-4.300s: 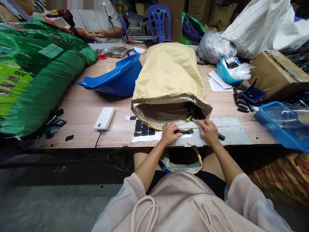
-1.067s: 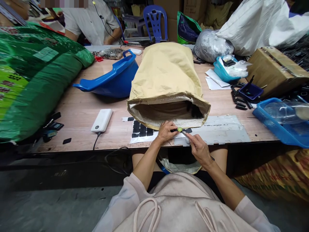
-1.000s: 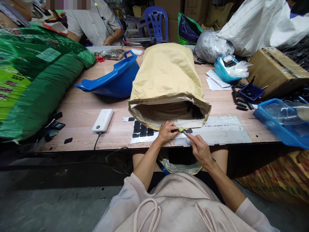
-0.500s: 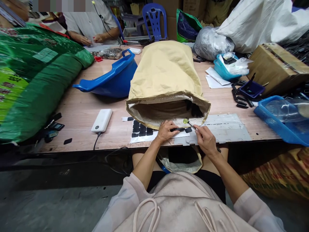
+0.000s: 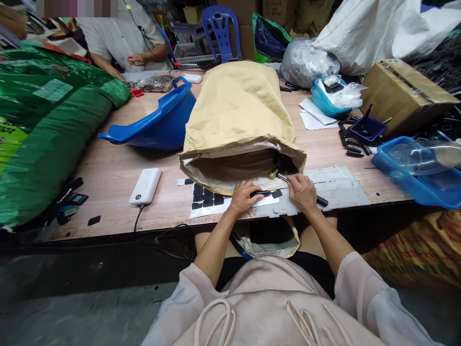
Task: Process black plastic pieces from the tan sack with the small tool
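My left hand (image 5: pixel 243 197) is closed on a slim black plastic piece (image 5: pixel 261 193) at the table's front edge. Beside that piece's right end is a small black square pad (image 5: pixel 276 193). In my right hand (image 5: pixel 302 190) is a small hammer (image 5: pixel 282 177) with a yellowish head and a black grip. Its head is at the lower lip of an open tan sack (image 5: pixel 241 105); whether they touch I cannot tell. Black contents (image 5: pixel 287 163) show inside the sack. A white sheet of black square pads (image 5: pixel 208 198) lies left of my left hand, partly under the sack.
A blue basin (image 5: pixel 154 120) and a white power bank (image 5: pixel 146 186) with a cable are on the left, near green sacks (image 5: pixel 57 125). At right are a blue tray (image 5: pixel 425 173), a cardboard box (image 5: pixel 406 96) and loose black parts. Across the table sits another person (image 5: pixel 122 38).
The view has shifted slightly, moving most things left. My right hand has turned the hammer flatter, and its black grip now shows behind the hand. My left hand keeps its hold.
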`<state>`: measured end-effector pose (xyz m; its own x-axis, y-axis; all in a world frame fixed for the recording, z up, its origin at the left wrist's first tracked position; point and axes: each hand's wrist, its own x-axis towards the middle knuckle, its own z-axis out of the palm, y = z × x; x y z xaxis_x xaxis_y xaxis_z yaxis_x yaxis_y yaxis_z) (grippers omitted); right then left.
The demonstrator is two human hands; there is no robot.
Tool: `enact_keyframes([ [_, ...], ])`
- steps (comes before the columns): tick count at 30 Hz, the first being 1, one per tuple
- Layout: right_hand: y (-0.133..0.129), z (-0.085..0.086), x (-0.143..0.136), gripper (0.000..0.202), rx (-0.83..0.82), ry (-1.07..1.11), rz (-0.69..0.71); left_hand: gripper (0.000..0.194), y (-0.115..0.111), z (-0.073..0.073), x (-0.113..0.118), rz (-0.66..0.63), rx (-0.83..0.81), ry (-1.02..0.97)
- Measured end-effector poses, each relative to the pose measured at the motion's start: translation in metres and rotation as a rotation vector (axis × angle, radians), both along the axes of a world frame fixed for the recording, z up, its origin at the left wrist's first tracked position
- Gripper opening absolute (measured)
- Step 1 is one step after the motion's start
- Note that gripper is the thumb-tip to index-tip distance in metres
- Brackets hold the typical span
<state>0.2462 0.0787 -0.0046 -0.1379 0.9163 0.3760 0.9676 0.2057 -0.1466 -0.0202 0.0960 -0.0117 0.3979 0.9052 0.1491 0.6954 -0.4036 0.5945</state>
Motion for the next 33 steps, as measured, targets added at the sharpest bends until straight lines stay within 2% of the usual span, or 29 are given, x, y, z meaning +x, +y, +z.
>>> enact_keyframes([
  [4, 0.001, 0.002, -0.001, 0.030, -0.006, -0.032, -0.023, 0.024, -0.014, 0.013, 0.004, -0.012, 0.064, -0.015],
  [7, 0.001, 0.003, -0.002, 0.029, -0.014, -0.044, -0.030, 0.030, -0.052, 0.019, 0.014, -0.126, 0.112, -0.100],
  [9, 0.000, 0.003, -0.003, 0.029, -0.022, -0.046, -0.030, 0.034, -0.084, 0.014, 0.021, -0.283, 0.080, -0.141],
  [11, 0.000, 0.004, -0.004, 0.028, -0.029, -0.045, -0.029, 0.037, -0.112, -0.002, 0.028, -0.429, -0.021, -0.125],
  [12, 0.000, 0.004, -0.004, 0.028, -0.032, -0.044, -0.030, 0.037, -0.121, -0.013, 0.031, -0.452, -0.092, -0.098],
  [14, 0.000, 0.004, -0.004, 0.028, -0.040, -0.044, -0.035, 0.036, -0.130, -0.040, 0.033, -0.383, -0.271, 0.007],
  [16, 0.000, 0.004, -0.004, 0.028, -0.041, -0.046, -0.040, 0.034, -0.129, -0.066, 0.032, -0.249, -0.463, 0.173],
  [18, 0.001, 0.004, -0.004, 0.028, -0.033, -0.046, -0.037, 0.035, -0.124, -0.082, 0.029, -0.186, -0.607, 0.342],
  [19, 0.001, 0.004, -0.004, 0.028, -0.027, -0.044, -0.033, 0.036, -0.122, -0.084, 0.028, -0.198, -0.645, 0.401],
  [20, 0.001, 0.003, -0.004, 0.028, -0.022, -0.042, -0.030, 0.035, -0.121, -0.082, 0.027, -0.241, -0.652, 0.429],
  [22, 0.000, 0.003, -0.004, 0.027, -0.018, -0.038, -0.027, 0.030, -0.120, -0.066, 0.030, -0.389, -0.588, 0.377],
  [24, 0.000, 0.003, -0.004, 0.027, -0.018, -0.039, -0.028, 0.025, -0.115, -0.036, 0.038, -0.531, -0.455, 0.196],
  [26, 0.000, 0.003, -0.004, 0.028, -0.017, -0.042, -0.028, 0.021, -0.099, 0.000, 0.050, -0.536, -0.320, -0.041],
  [28, 0.000, 0.004, -0.005, 0.028, -0.016, -0.050, -0.031, 0.020, -0.068, 0.030, 0.064, -0.339, -0.174, -0.218],
  [30, -0.001, 0.005, -0.006, 0.027, -0.021, -0.062, -0.036, 0.022, -0.023, 0.050, 0.077, -0.055, -0.063, -0.290],
  [31, -0.001, 0.006, -0.006, 0.027, -0.026, -0.066, -0.039, 0.023, 0.001, 0.055, 0.083, 0.095, -0.048, -0.288],
  [33, -0.001, 0.006, -0.007, 0.027, -0.036, -0.068, -0.044, 0.024, 0.047, 0.057, 0.094, 0.316, -0.140, -0.211],
])
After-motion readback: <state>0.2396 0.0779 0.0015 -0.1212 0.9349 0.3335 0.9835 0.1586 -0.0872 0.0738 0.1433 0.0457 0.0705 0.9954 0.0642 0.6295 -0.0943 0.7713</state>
